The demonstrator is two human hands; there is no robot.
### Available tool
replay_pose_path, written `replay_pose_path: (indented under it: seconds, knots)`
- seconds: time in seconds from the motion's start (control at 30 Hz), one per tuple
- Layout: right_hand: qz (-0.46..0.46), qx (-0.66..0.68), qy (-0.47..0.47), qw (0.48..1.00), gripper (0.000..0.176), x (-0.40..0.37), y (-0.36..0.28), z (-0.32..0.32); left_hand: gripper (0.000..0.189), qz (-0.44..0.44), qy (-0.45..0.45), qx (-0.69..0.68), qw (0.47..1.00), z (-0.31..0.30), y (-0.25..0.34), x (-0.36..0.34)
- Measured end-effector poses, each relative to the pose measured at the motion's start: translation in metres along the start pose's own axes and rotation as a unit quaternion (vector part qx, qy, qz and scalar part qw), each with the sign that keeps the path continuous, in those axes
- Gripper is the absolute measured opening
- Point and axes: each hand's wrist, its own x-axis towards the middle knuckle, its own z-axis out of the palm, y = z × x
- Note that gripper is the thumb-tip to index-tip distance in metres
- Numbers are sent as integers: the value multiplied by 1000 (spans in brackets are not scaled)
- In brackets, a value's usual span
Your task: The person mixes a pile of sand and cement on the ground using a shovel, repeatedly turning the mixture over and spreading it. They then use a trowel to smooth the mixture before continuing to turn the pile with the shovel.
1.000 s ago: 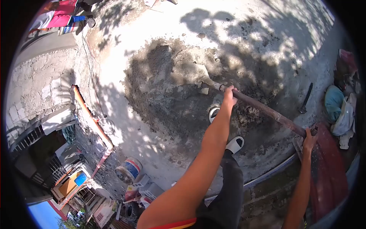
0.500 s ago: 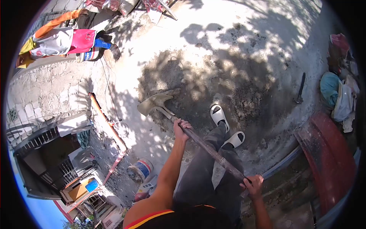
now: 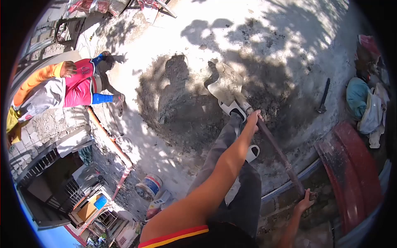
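Note:
My left hand is wrapped round the shaft of a shovel, a little below its blade. At the far end of that shaft, close to the red curved metal sheet, my right hand grips the handle. The pale, dusty blade lies low over a patch of damp grey sand or mortar mix, just beyond my white sandal. The blade partly overlaps a dark hollow in the mix.
A person in pink shorts and orange sleeves stands at left. Near me are an orange pipe, a paint bucket and a red metal sheet. A hammer-like tool lies right, before some bags.
The shovel has swung to the right, its blade passing from the left of the mix to beyond my feet. Both hands moved right with it. The other person has come nearer along the left side.

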Motion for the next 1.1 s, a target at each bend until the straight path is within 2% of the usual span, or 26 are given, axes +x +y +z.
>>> replay_pose_path:
  seconds: [0.07, 0.1, 0.13, 0.2, 0.27, 0.33, 0.37, 0.4, 0.47, 0.5, 0.53, 0.57, 0.6, 0.63, 0.67, 0.7, 0.73, 0.8, 0.83, 0.87, 0.9, 0.93, 0.97, 1.03, 1.07, 1.1]
  knots:
    - [-21, -12, 67, 997, 19, 28, -53, 5, 14, -70, -40, -53, 995, 49, -28, 25]
    - [-26, -28, 90, 995, 20, 56, -72, 6, 14, -95, -6, -72, 993, 74, -35, 32]
    - [-32, -46, 112, 992, 22, 78, -93, 11, 14, -94, -18, -85, 992, 92, -39, 44]
    - [-4, -74, 90, 993, 26, 100, -162, 61, 17, -96, -26, -117, 988, 119, -36, 71]
    - [-67, -131, -8, 989, 25, 167, -196, 90, 21, -92, -36, -181, 979, 126, 0, 95]
    - [-94, -183, -79, 975, 24, 206, -249, 162, 19, -108, -53, -254, 960, 115, 55, 116]
    - [13, -118, -126, 985, 19, 240, -270, 182, 19, -102, -47, -269, 957, 102, 74, 120]
    - [-10, -265, -162, 950, 16, 270, -291, 203, 15, -57, -58, -328, 941, 94, 96, 124]
    - [-210, -166, -137, 954, 13, 205, -314, 312, 11, 16, -96, -390, 916, 75, 147, 140]
    - [-196, -222, -157, 942, 17, 163, -330, 355, 11, 41, -108, -394, 912, 49, 172, 148]
    - [-334, -222, -249, 882, 21, 149, -336, 389, 10, 40, -99, -378, 919, 25, 205, 138]
    - [-263, -254, -231, 902, 23, 133, -342, 417, 9, 16, -67, -405, 912, 5, 230, 129]
    - [-329, -247, -254, 876, 23, 118, -348, 439, 8, 30, -20, -438, 898, -5, 247, 124]
    - [-379, -233, -279, 851, 21, 132, -351, 449, 7, 65, -117, -456, 880, -18, 248, 140]
    - [-364, -207, -318, 850, 20, 124, -368, 454, 9, 115, -122, -424, 890, -10, 264, 111]
    - [-341, -189, -364, 846, 20, 114, -380, 456, 10, 115, -105, -451, 879, -10, 267, 114]
    - [-338, -194, -371, 843, 20, 114, -386, 452, 10, 111, -104, -466, 872, -9, 269, 93]
    - [-414, -205, -314, 829, 17, 117, -404, 454, 11, 129, -110, -488, 856, -9, 280, 54]
    - [-474, -241, -373, 760, 14, 107, -416, 446, 11, 151, -113, -498, 847, -15, 280, 34]
    - [-463, -164, -403, 772, 10, 85, -413, 436, 12, 171, -104, -480, 854, -24, 282, 9]
    - [-493, -110, -474, 721, 10, 56, -416, 422, 13, 190, -92, -462, 861, -34, 284, -19]
    - [-543, -100, -497, 669, 12, 28, -419, 406, 15, 179, -95, -518, 831, -42, 285, -45]
    - [-610, -100, -521, 588, 13, 21, -411, 389, 16, 169, -97, -573, 796, -51, 286, -69]
    - [-717, -168, -577, 354, 21, -6, -412, 367, 18, 149, -19, -543, 827, -73, 285, -107]
    - [-735, -157, -589, 299, 19, -12, -402, 361, 19, 138, 18, -534, 834, -88, 272, -116]
    - [-766, -121, -562, 288, 20, -5, -381, 355, 19, 136, 46, -527, 838, -96, 270, -117]
